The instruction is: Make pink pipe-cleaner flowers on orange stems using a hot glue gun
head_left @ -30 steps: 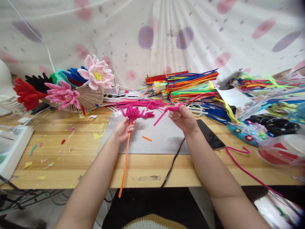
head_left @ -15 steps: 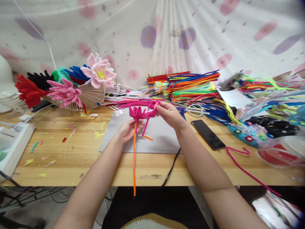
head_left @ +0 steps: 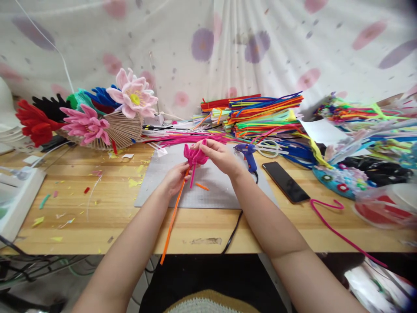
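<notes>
Over the grey mat (head_left: 156,187), my left hand (head_left: 176,177) is closed on the orange pipe-cleaner stem (head_left: 172,221) of a magenta pipe-cleaner flower (head_left: 188,153). The stem slants down past the table's front edge. My right hand (head_left: 217,154) pinches a magenta petal piece (head_left: 201,157) against the flower head. A straight magenta end (head_left: 193,176) hangs down between the hands. My right fingers hide part of the petals. A short orange pipe-cleaner piece (head_left: 202,186) lies on the mat. Behind my right hand rests a blue glue gun (head_left: 249,156).
Finished flowers (head_left: 133,98) and a fan-shaped piece (head_left: 125,128) stand at the back left. Pipe-cleaner bundles (head_left: 263,113) are stacked at the back. A phone (head_left: 286,181), scissors (head_left: 270,148) and a bent magenta pipe cleaner (head_left: 342,234) lie to the right. Scraps litter the left side.
My right hand has moved left, bringing the petal piece from beside the flower up against it. The orange stem has swung from upright to slanting. The glue gun shows more fully.
</notes>
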Demonstrator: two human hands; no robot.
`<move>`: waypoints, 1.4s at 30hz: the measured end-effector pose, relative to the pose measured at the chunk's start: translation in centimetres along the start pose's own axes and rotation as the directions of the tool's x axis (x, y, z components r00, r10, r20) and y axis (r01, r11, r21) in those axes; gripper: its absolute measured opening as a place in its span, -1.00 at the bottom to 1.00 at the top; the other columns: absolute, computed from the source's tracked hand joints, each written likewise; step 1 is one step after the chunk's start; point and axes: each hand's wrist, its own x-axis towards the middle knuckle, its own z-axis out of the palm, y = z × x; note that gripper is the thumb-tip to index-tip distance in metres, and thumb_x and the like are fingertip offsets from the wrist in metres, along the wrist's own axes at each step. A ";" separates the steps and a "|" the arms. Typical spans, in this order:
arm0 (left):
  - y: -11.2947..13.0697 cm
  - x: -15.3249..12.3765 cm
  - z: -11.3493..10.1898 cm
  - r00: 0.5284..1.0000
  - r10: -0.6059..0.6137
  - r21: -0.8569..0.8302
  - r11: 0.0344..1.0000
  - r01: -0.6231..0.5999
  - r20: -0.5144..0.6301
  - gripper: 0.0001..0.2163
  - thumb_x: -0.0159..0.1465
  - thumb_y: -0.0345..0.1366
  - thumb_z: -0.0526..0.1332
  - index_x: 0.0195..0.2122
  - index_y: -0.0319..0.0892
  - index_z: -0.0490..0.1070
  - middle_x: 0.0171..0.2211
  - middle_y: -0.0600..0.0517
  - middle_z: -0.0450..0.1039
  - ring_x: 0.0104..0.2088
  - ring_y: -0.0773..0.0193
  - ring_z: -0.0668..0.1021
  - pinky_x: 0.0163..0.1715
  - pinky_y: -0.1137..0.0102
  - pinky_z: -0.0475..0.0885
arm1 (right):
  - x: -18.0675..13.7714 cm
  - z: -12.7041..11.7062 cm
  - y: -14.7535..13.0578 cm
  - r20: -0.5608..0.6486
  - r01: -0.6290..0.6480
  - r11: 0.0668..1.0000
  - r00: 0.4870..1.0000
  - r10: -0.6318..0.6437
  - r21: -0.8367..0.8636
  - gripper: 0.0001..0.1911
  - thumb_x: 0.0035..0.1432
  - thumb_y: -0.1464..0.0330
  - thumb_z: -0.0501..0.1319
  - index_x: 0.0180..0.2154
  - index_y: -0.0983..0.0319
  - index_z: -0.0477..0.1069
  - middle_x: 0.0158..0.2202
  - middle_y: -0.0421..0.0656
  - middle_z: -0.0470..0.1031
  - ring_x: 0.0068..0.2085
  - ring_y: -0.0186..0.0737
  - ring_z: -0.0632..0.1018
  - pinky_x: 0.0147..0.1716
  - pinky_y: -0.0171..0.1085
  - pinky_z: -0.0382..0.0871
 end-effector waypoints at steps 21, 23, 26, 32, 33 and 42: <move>-0.1 -0.1 0.2 0.996 0.055 0.061 0.997 -0.051 -0.063 -0.77 0.20 -0.27 0.09 -0.38 -0.33 0.46 -0.52 -0.09 0.43 -0.71 0.54 0.17 -0.84 0.62 -0.11 | 0.8 0.6 2.9 -0.195 -0.012 0.992 0.981 -0.013 -0.123 -0.70 0.00 0.10 0.16 -0.48 0.21 0.28 -0.46 -0.26 0.26 -0.39 -0.37 0.32 -0.37 -0.36 0.23; 0.0 -0.3 0.3 0.995 0.074 0.101 0.993 -0.068 -0.063 -0.76 0.19 -0.24 0.11 -0.34 -0.31 0.47 -0.49 -0.10 0.46 -0.71 0.54 0.17 -0.82 0.61 -0.11 | 0.8 0.7 3.0 -0.211 -0.002 0.988 0.977 -0.030 -0.151 -0.71 0.02 0.11 0.14 -0.47 0.21 0.29 -0.45 -0.25 0.27 -0.37 -0.35 0.32 -0.36 -0.36 0.22; -0.1 -0.3 0.4 0.993 0.108 0.171 0.980 -0.098 -0.049 -0.73 0.16 -0.18 0.13 -0.31 -0.30 0.48 -0.46 -0.10 0.48 -0.70 0.55 0.16 -0.80 0.59 -0.12 | 0.9 0.7 3.5 -0.239 0.019 0.980 0.969 -0.067 -0.196 -0.73 0.03 0.13 0.12 -0.46 0.21 0.30 -0.44 -0.24 0.26 -0.34 -0.33 0.32 -0.34 -0.35 0.21; -0.9 0.0 0.1 0.973 0.211 0.368 0.915 -0.163 -0.094 -0.64 0.04 -0.03 0.23 -0.33 -0.26 0.51 -0.44 -0.06 0.51 -0.62 0.48 0.27 -0.70 0.56 0.03 | 1.2 1.1 4.4 -0.311 0.078 0.937 0.931 -0.190 -0.340 -0.77 0.06 0.24 0.12 -0.54 0.23 0.25 -0.46 -0.23 0.24 -0.37 -0.34 0.30 -0.34 -0.32 0.19; -1.0 0.1 0.1 0.965 0.240 0.394 0.901 -0.180 -0.108 -0.63 0.01 -0.03 0.24 -0.34 -0.26 0.51 -0.45 -0.05 0.51 -0.59 0.46 0.31 -0.67 0.55 0.07 | 1.1 1.3 4.4 -0.322 0.087 0.926 0.922 -0.215 -0.369 -0.77 0.06 0.25 0.12 -0.55 0.23 0.24 -0.46 -0.23 0.24 -0.37 -0.34 0.30 -0.33 -0.32 0.20; -1.4 0.7 -0.2 0.938 0.313 0.464 0.860 -0.213 -0.150 -0.67 0.01 -0.05 0.26 -0.40 -0.26 0.52 -0.55 -0.03 0.51 -0.55 0.38 0.39 -0.50 0.49 0.21 | 0.8 2.5 4.0 -0.309 0.103 0.859 0.906 -0.289 -0.501 -0.79 0.11 0.30 0.11 -0.52 0.24 0.27 -0.45 -0.21 0.26 -0.36 -0.33 0.32 -0.32 -0.33 0.20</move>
